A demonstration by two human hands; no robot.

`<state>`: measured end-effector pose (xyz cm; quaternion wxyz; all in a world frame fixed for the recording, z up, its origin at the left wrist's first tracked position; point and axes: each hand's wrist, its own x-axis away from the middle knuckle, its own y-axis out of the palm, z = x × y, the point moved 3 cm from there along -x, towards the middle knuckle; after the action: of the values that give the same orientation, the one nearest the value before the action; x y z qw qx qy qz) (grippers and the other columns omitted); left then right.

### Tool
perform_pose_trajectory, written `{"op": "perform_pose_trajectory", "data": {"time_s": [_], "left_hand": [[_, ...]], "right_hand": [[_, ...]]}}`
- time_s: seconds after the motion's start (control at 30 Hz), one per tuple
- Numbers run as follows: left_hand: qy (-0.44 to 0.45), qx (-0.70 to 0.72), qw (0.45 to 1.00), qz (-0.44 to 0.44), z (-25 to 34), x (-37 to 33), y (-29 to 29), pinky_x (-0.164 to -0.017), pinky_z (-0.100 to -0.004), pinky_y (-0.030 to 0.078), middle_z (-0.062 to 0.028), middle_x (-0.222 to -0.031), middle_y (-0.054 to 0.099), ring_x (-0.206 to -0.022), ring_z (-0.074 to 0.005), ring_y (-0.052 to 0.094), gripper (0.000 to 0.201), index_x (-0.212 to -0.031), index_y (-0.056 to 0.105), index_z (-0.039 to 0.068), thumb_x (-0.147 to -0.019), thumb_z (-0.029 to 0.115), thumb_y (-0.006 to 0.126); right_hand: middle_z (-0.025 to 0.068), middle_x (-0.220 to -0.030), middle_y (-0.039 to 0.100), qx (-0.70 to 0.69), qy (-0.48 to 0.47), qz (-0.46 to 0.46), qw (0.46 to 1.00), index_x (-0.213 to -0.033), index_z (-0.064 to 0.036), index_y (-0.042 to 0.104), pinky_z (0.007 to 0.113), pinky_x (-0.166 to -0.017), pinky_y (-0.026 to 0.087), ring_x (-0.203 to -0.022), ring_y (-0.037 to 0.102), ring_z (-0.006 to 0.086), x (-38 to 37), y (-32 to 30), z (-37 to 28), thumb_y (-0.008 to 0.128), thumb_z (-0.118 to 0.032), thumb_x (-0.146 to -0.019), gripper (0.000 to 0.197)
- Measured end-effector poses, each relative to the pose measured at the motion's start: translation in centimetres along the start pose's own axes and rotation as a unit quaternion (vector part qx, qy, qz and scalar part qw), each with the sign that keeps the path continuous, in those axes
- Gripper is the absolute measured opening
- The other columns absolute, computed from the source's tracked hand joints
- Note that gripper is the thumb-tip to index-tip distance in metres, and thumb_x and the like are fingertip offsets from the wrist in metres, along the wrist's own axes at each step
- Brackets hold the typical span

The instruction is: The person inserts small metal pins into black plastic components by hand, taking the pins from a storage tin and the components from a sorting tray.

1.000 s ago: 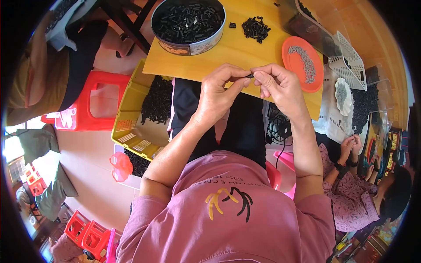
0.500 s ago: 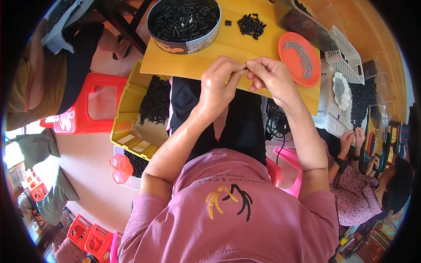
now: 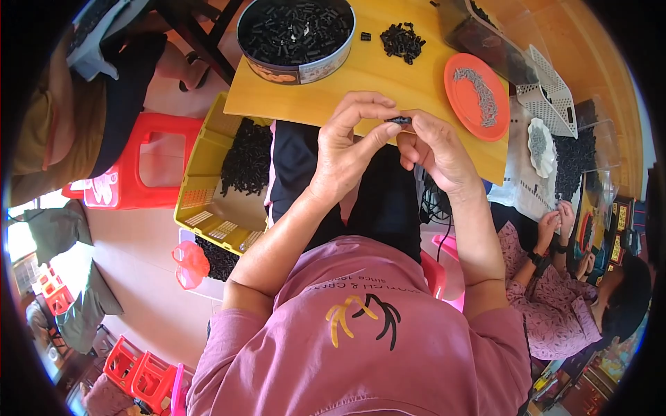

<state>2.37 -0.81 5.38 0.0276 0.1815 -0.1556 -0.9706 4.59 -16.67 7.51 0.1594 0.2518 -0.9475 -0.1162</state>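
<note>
Lowered toward bench [image 3: 333,90] edge since earlier: left hand [image 3: 347,149] and right hand [image 3: 433,149], both grips pinched on one small black part [image 3: 399,120]. Full tin [image 3: 295,31] at 11 o'clock; few finished at 12, much left.

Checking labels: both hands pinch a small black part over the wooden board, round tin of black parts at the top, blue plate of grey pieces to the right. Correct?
One error: the plate is orange-red, not blue, as the head view shows. The rest holds: the left hand and right hand pinch the small black part over the wooden board, with the round tin of black parts at the top.
</note>
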Motion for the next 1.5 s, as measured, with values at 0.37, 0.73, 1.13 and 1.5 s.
{"op": "perform_pose_trajectory", "data": {"time_s": [0.37, 0.73, 1.13, 1.5], "left_hand": [[0.042, -0.095, 0.984, -0.142, 2.0, 0.0, 0.1, -0.092, -0.0355, 0.047, -0.0126, -0.115, 0.061, -0.107, -0.024, 0.058, 0.022, -0.105, 0.069, 0.004, -0.083, 0.002, 0.069], [0.05, -0.049, 0.99, -0.124, 2.3, 0.4, 0.1, -0.088, -0.033, 0.048, -0.0115, -0.109, 0.063, -0.102, -0.0229, 0.061, 0.018, -0.1, 0.068, 0.001, -0.083, -0.004, 0.068], [0.046, -0.094, 0.992, -0.067, 2.7, 2.1, -4.3, -0.09, -0.0347, 0.048, -0.0151, -0.109, 0.064, -0.106, -0.0266, 0.06, 0.021, -0.101, 0.067, -0.002, -0.081, -0.006, 0.07], [-0.08, -0.309, 0.923, 0.214, 0.7, 5.4, -16.6, -0.091, -0.0299, 0.046, -0.0065, -0.117, 0.058, -0.105, -0.0174, 0.057, 0.041, -0.125, 0.058, 0.005, -0.085, 0.003, 0.068]], "right_hand": [[-0.0014, -0.068, 0.047, -0.057, 0.013, -0.069, 0.996, -0.112, 0.0024, 0.063, 0.024, -0.055, 0.041, -0.06, 0.043, 0.0066, 0.7, -0.7, 0.0, 0.059, -0.031, -0.093, 0.039], [-0.0042, -0.076, 0.05, -0.174, 0.014, -0.096, 0.98, -0.111, 0.0004, 0.06, 0.021, -0.053, 0.039, -0.059, 0.041, 0.0027, 0.7, 0.8, 1.2, 0.062, -0.028, -0.093, 0.034], [0.0029, -0.083, 0.059, -0.212, 0.074, -0.059, 0.973, -0.101, -0.0009, 0.06, 0.027, -0.059, 0.051, -0.063, 0.052, 0.009, -1.8, 6.3, 3.6, 0.06, -0.025, -0.093, 0.026], [-0.0002, -0.085, 0.063, 0.291, -0.112, 0.222, 0.924, -0.107, -0.0023, 0.066, 0.021, -0.056, 0.044, -0.064, 0.051, 0.0036, -6.5, -3.0, 1.1, 0.06, -0.017, -0.096, 0.02]]}}
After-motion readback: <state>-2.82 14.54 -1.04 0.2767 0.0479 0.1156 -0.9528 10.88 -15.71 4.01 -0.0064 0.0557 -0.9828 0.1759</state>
